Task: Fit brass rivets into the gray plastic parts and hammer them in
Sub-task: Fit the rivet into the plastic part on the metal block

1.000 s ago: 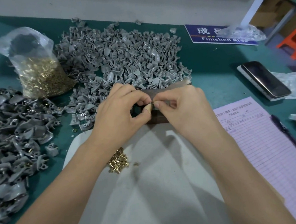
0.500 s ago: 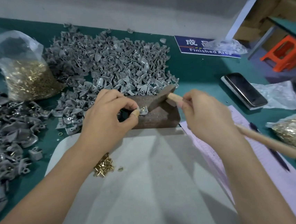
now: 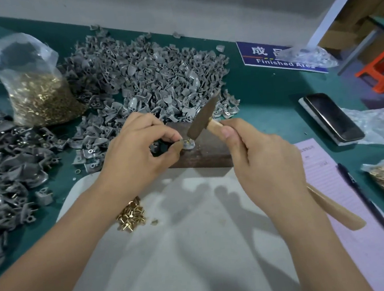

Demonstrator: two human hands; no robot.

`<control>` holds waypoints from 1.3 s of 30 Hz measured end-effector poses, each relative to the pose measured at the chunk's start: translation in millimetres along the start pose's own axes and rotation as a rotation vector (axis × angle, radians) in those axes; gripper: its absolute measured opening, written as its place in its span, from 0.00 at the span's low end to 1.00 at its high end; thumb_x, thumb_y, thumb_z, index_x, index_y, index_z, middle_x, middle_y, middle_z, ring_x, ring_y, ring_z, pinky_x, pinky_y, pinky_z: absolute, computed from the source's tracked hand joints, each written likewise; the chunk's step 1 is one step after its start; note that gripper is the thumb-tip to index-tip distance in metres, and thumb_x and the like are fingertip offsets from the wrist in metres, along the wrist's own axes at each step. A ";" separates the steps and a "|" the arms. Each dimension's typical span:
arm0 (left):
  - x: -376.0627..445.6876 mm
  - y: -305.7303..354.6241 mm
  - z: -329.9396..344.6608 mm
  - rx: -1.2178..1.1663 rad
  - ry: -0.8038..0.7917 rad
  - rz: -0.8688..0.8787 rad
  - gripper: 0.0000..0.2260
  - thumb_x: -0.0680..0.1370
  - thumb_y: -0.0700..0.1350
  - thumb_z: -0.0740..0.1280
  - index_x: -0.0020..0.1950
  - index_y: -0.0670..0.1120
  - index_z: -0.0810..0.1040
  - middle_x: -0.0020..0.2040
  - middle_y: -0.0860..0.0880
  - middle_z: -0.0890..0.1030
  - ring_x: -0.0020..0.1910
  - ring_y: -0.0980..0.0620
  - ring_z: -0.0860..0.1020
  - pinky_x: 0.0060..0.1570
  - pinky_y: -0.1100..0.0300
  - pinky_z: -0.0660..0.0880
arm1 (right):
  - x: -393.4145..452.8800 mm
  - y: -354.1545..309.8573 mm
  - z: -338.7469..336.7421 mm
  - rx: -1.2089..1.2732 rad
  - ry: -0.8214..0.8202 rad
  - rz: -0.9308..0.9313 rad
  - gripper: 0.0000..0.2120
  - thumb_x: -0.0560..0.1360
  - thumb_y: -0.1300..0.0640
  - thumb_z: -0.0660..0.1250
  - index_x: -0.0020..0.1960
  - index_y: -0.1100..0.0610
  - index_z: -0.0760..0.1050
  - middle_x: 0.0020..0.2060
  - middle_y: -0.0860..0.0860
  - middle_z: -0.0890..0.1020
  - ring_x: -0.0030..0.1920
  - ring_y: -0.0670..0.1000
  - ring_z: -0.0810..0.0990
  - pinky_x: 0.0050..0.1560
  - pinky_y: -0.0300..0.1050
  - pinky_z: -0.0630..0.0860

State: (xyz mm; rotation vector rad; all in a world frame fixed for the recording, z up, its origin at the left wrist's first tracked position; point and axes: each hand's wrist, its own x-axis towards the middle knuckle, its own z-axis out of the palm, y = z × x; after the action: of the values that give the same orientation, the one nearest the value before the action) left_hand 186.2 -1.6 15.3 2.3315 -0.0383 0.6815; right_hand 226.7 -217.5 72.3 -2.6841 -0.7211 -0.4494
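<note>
The left hand (image 3: 135, 155) pinches a gray part (image 3: 188, 144) between thumb and forefinger, holding it flat on the rusty block (image 3: 207, 152) at the view's center. A brass rivet (image 3: 187, 141) shows in the part. The right hand (image 3: 261, 159) grips the hammer (image 3: 203, 118) by its wooden handle, fingers curled round it, the head tilted with its face just above the rivet. Loose rivets (image 3: 132, 215) lie on the white board (image 3: 196, 250) at 7 o'clock from the block. The gray parts pile (image 3: 147, 77) spreads at 12 o'clock, a rivet bag (image 3: 40, 94) at 10 o'clock.
</note>
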 end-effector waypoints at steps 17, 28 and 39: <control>0.0 -2.3 0.7 -0.090 -0.024 -0.035 0.06 0.75 0.54 0.72 0.47 0.54 0.85 0.44 0.56 0.78 0.50 0.52 0.74 0.46 0.48 0.74 | -3.5 -5.5 -1.1 -0.048 0.024 0.047 0.22 0.83 0.37 0.45 0.58 0.42 0.75 0.28 0.45 0.69 0.31 0.62 0.74 0.31 0.48 0.61; -0.1 -2.0 0.5 -0.089 -0.021 -0.035 0.06 0.75 0.53 0.73 0.47 0.53 0.85 0.45 0.57 0.79 0.50 0.53 0.74 0.45 0.48 0.74 | -3.5 -9.3 -1.0 -0.018 0.044 0.026 0.21 0.84 0.38 0.48 0.59 0.42 0.77 0.26 0.46 0.70 0.30 0.61 0.73 0.28 0.46 0.60; 0.2 -2.4 -0.2 -0.093 -0.023 -0.037 0.05 0.75 0.55 0.73 0.47 0.55 0.85 0.45 0.58 0.79 0.51 0.55 0.74 0.45 0.52 0.73 | -3.1 -8.1 -3.0 0.047 0.142 0.052 0.20 0.84 0.38 0.49 0.60 0.42 0.78 0.27 0.46 0.71 0.30 0.58 0.75 0.27 0.43 0.58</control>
State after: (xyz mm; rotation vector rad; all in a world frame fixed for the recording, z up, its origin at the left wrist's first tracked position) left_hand 186.7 0.4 14.1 2.2459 -0.0369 0.6214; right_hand 219.2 -213.3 75.6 -2.5899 -0.6119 -0.5945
